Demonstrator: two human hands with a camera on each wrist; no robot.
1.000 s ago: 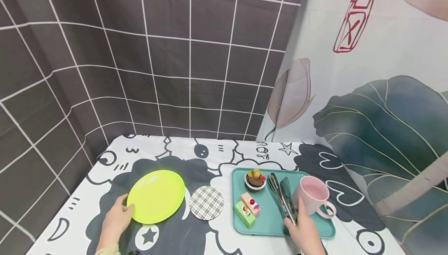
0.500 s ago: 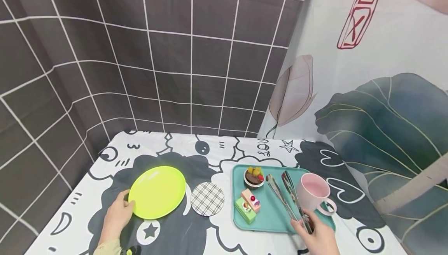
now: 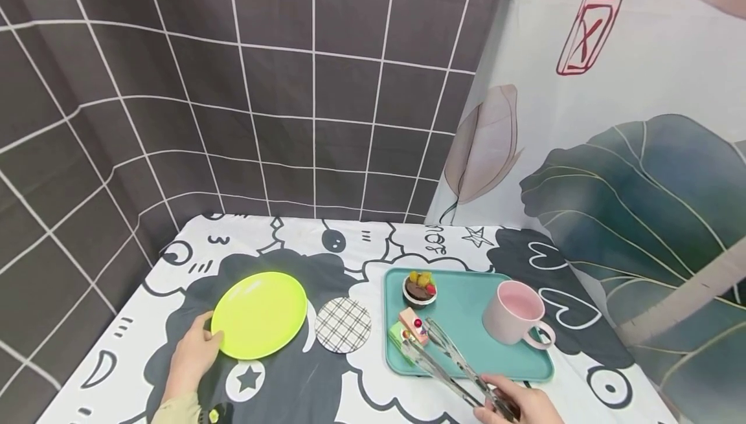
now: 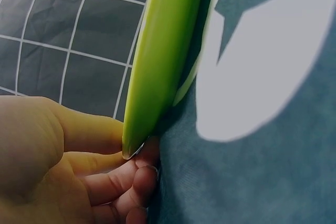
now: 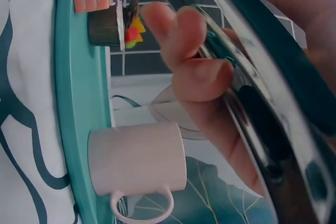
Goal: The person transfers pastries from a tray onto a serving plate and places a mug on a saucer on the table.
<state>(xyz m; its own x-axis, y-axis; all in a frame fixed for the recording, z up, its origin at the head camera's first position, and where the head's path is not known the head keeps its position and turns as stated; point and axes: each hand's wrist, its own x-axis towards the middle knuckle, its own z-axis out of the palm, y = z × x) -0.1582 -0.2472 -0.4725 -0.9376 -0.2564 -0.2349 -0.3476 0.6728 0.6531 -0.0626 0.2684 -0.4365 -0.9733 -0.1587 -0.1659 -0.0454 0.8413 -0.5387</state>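
Note:
My left hand (image 3: 193, 353) pinches the left rim of a yellow-green plate (image 3: 259, 315), thumb on top and fingers beneath, as the left wrist view shows. In my right hand (image 3: 521, 403) is a pair of metal tongs (image 3: 445, 364), gripped near its back end. Its two arms are spread apart. Their tips overlap a green cake slice (image 3: 398, 336) and a pink cake slice (image 3: 412, 324) in the head view. Behind those slices stands a chocolate tart (image 3: 419, 288) with fruit on top. All three sweets are on a teal tray (image 3: 457, 288).
A pink mug (image 3: 513, 312) stands on the tray's right side, its handle toward the right. Between plate and tray lies a round checked coaster (image 3: 342, 325). Dark gridded cloth (image 3: 280, 87) hangs behind the table, and a leaf-patterned curtain (image 3: 635, 204) hangs at the right.
My right hand has lifted the tongs from beside the mug and swung their tips left to the cake slices, the arms spreading wider. The left hand stays at the plate's rim.

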